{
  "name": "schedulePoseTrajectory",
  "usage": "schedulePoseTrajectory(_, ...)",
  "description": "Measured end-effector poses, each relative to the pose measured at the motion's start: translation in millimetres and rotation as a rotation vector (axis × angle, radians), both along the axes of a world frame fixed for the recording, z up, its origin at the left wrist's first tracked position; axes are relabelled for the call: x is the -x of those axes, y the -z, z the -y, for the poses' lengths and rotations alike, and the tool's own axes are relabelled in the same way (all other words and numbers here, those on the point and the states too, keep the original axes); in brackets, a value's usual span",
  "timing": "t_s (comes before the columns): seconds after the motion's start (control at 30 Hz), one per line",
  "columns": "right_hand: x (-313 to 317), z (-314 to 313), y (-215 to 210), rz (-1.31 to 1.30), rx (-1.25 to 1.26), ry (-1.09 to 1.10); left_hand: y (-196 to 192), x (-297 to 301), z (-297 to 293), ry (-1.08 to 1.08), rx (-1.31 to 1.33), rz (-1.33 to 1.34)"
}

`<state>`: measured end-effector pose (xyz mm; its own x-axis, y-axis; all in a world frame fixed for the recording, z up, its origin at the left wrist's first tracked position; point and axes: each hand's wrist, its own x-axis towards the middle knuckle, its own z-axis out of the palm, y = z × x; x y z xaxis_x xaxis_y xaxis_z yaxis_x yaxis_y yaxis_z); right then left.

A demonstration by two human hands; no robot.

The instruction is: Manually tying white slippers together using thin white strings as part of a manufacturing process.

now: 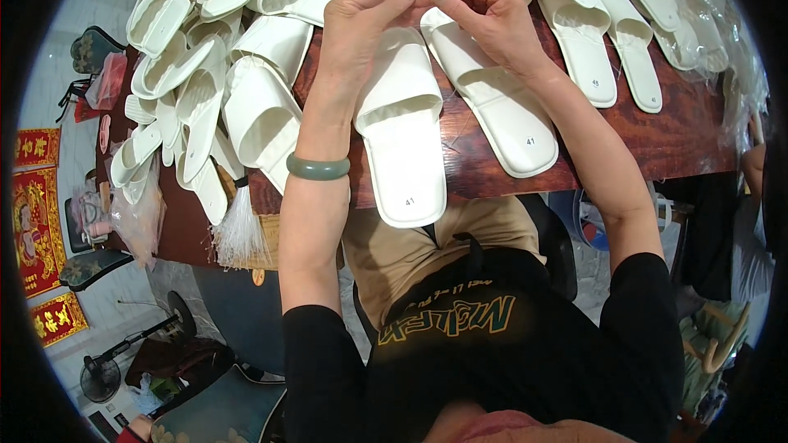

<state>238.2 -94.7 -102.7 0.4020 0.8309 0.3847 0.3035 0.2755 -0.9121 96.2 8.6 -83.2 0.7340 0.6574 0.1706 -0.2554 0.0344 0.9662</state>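
In the head view, your left hand (pixel 361 20) and right hand (pixel 497 25) are raised over the far ends of two white slippers, thumbs and forefingers pinched, fingertips nearly meeting; what they may be pinching is too fine to tell. Below your hands, the left-hand slipper (pixel 406 160) lies sole down on the tabletop (pixel 648 148), its heel jutting past the near edge toward your lap, while the right-hand slipper (pixel 517 135) lies aslant just beside it, its heel near that edge. A green bangle (pixel 318 167) circles your left forearm. To your left, a heap of white slippers (pixel 193 74) lies jumbled, some tipped on their sides, and a bundle of white threads (pixel 240 230), bound in black at its top, hangs over the near edge. Beyond your right forearm, more white slippers (pixel 579 53) lie in a loose row, with clear plastic wrapping (pixel 706 20) at the far right. Red-and-gold decorations (pixel 39 230) show at the far left, and a blue bucket (pixel 579 221) sits below the tabletop at your right.
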Motion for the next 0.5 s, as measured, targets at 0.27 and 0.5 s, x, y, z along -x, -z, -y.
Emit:
schedulePoseTrajectory(0.27, 0.3, 0.1, -0.3, 0.043, -0.009, -0.008, -2.4, 1.5, 0.3, -0.022, -0.06, -0.053)
schedulePoseTrajectory(0.5, -1.6, -1.6, 3.1, 0.08, -0.006, 0.022, 1.9, 0.2, -1.1, -0.036, -0.066, -0.068)
